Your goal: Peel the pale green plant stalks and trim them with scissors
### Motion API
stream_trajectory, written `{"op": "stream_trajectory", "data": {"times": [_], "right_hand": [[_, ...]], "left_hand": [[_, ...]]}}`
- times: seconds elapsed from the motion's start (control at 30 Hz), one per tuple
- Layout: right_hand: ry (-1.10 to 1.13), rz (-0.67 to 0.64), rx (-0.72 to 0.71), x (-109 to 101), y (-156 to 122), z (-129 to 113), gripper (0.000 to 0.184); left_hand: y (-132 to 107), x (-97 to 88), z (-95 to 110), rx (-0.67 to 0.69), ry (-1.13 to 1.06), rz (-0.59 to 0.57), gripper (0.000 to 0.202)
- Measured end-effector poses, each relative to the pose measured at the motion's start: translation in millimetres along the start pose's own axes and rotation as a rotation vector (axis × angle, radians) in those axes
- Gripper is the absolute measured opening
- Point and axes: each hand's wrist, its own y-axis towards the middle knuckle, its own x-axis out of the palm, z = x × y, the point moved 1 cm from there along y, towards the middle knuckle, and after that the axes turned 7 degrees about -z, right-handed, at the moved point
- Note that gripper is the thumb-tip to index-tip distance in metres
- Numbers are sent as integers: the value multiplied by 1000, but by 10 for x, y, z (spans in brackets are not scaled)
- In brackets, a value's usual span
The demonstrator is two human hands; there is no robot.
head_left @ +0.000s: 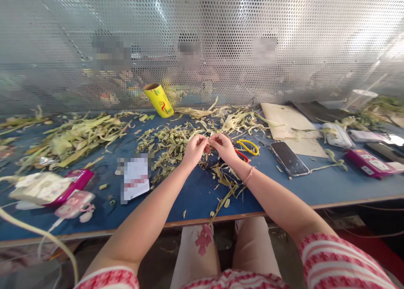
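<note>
Over a blue table (195, 200), left hand (195, 148) and right hand (223, 148) meet, fingertips pinched, their hold unclear; plant scraps (167, 142), strewn without one axis, lie leftward, nearer the left.

Both arms (154, 204) reach forward, hands (195, 150) close together, fingers (202, 140) pinched.

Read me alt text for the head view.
A person's left hand and right hand meet over a blue table strewn with plant scraps; anything held is too small to tell. A yellow tube stands behind, a phone lies to the right.

Pale-green plant scraps (170, 139), blue tabletop (195, 200)
</note>
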Motion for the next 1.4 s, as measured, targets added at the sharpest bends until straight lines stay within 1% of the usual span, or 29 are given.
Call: {"op": "stream_trajectory", "data": {"times": [0.1, 0.17, 0.33, 0.43, 0.5, 0.57, 0.67, 0.8, 0.9, 1.0, 1.13, 1.23, 1.4], "right_hand": [[22, 41, -7, 14, -12, 1, 18], [96, 62, 4, 25, -15, -1, 17], [349, 49, 159, 59, -7, 12, 29], [378, 53, 253, 58, -1, 24, 33], [367, 46, 286, 51, -1, 27, 34], [358, 41, 284, 46, -2, 24, 35], [319, 57, 235, 37, -1, 17, 33], [177, 112, 130, 16, -4, -3, 28], [119, 86, 83, 18, -21, -36, 27], [159, 51, 83, 33, -39, -68, 26], [222, 56, 93, 39, -38, -84, 22], [233, 48, 102, 32, -29, -71, 24], [255, -4, 122, 36, -19, -30, 27]], "left_hand": [[15, -9, -31, 55, 79, 23, 14], [21, -8, -43, 81, 125, 39, 11], [1, 9, -11, 137, 212, 57, 9], [-21, 19, 27, 160, 249, 56, 9], [-35, 25, 49, 152, 251, 50, 9], [-45, 30, 64, 141, 253, 38, 9], [-50, 32, 68, 145, 257, 20, 8], [-43, 18, 43, 151, 253, 59, 10], [-38, 13, 31, 155, 252, 59, 11], [-37, 14, 31, 154, 243, 49, 11], [-34, 19, 24, 136, 181, 20, 11], [-27, 18, 6, 132, 147, 1, 10], [-16, 8, -25, 123, 133, 14, 11]]}}
